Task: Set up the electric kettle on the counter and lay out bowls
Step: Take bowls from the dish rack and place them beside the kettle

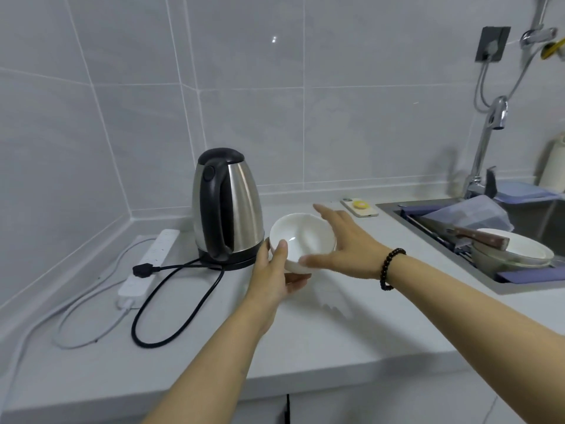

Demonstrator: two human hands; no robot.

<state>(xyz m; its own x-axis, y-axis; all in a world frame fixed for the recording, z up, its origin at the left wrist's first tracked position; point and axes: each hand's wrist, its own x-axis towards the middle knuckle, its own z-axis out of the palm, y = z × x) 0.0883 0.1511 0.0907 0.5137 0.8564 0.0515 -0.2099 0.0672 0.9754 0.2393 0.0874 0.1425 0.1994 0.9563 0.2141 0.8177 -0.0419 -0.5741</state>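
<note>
The grey counter point(321, 341) fills the lower half of the view, running from the tiled corner at 9 o'clock to the sink point(519, 286) at 3 o'clock. In the sink lie stacked bowls point(513, 250) with a wooden-handled knife point(477, 234) resting across them. The steel electric kettle point(227, 206) stands upright on its black base just left of centre, its black cord point(171, 301) looping toward 7 o'clock, with the plug point(143, 269) lying on the counter just beside a white power strip point(149, 261).

At centre, just to the kettle's right, a white bowl point(301, 238) is held slightly above the counter. The left hand point(273, 280) grips it from below at 7 o'clock, thumb hooked over the near rim, fingers curled under the base. The right hand point(342, 243) is spread wide with straight fingers, its palm against the bowl's right side at 3 o'clock; a dark bead bracelet point(391, 269) circles that wrist.

A phone point(359, 207) with a yellow sticker lies near the wall at 1 o'clock, between bowl and sink.
</note>
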